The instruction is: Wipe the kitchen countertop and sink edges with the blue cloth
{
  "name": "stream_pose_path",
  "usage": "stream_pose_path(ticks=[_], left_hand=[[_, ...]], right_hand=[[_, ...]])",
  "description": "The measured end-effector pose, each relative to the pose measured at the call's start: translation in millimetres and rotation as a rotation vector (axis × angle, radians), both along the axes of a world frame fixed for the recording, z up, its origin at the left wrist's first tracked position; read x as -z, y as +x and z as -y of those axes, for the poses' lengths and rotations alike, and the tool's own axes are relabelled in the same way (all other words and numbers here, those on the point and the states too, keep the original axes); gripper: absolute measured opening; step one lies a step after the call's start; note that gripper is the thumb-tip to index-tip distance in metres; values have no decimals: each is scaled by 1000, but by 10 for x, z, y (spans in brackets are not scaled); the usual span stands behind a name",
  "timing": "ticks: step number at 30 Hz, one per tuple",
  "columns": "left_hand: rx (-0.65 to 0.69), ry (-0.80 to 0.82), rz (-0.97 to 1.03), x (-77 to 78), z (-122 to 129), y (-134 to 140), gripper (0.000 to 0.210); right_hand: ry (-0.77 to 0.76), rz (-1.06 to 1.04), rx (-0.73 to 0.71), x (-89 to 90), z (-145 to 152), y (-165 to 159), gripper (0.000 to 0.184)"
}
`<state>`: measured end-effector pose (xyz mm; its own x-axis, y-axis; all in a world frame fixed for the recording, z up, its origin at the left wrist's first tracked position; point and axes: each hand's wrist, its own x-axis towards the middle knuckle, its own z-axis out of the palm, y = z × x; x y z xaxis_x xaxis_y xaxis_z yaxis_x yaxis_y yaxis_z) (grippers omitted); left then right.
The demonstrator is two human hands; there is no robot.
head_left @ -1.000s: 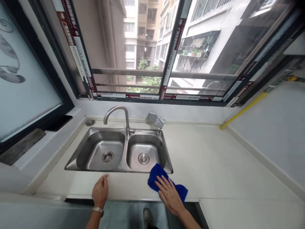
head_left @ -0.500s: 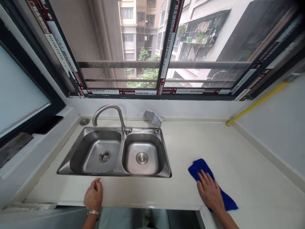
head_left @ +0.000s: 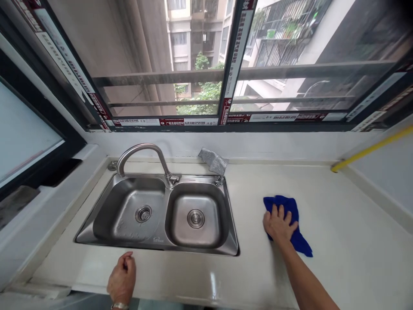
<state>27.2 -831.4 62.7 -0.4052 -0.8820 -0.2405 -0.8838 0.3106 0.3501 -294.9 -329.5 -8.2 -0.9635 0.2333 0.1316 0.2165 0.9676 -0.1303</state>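
My right hand (head_left: pixel 280 224) presses flat, fingers spread, on a crumpled blue cloth (head_left: pixel 288 206) that lies on the pale countertop (head_left: pixel 348 215) right of the sink. Part of the cloth is hidden under my palm, and one corner trails toward the lower right. At the counter's front edge, below the left basin, my left hand (head_left: pixel 121 275) rests with its fingers curled in; nothing shows in it. A metal-banded watch or bracelet (head_left: pixel 119 306) is on my left wrist.
A steel double-basin sink (head_left: pixel 165 219) is set in the counter, with a curved faucet (head_left: pixel 161 159) behind it. Silvery bubble wrap (head_left: pixel 213 161) covers a fitting at its back right corner. A yellow pipe (head_left: pixel 371 148) runs along the right wall beneath the windows.
My right hand has pushed the cloth away from me, farther back on the counter, and its fingers are more spread. My left hand stays by the front edge. The camera view has shifted slightly.
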Motion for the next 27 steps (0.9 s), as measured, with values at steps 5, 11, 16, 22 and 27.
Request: stream_pose_path(ticks=[5, 11, 16, 22, 27], left_hand=[[-20, 10, -6, 31, 25, 14, 44], [-55, 23, 10, 34, 24, 8, 43], [-77, 1, 22, 71, 25, 27, 41], [-105, 25, 42, 121, 44, 50, 42], [-110, 17, 55, 122, 42, 51, 43]], right_hand=[[24, -44, -167, -45, 806, -408, 61], [-11, -107, -368, -27, 1423, -859, 61], [34, -66, -466, -34, 1562, -1289, 59], [97, -43, -583, -102, 1605, -1626, 55], [135, -23, -703, -136, 1579, -1636, 53]])
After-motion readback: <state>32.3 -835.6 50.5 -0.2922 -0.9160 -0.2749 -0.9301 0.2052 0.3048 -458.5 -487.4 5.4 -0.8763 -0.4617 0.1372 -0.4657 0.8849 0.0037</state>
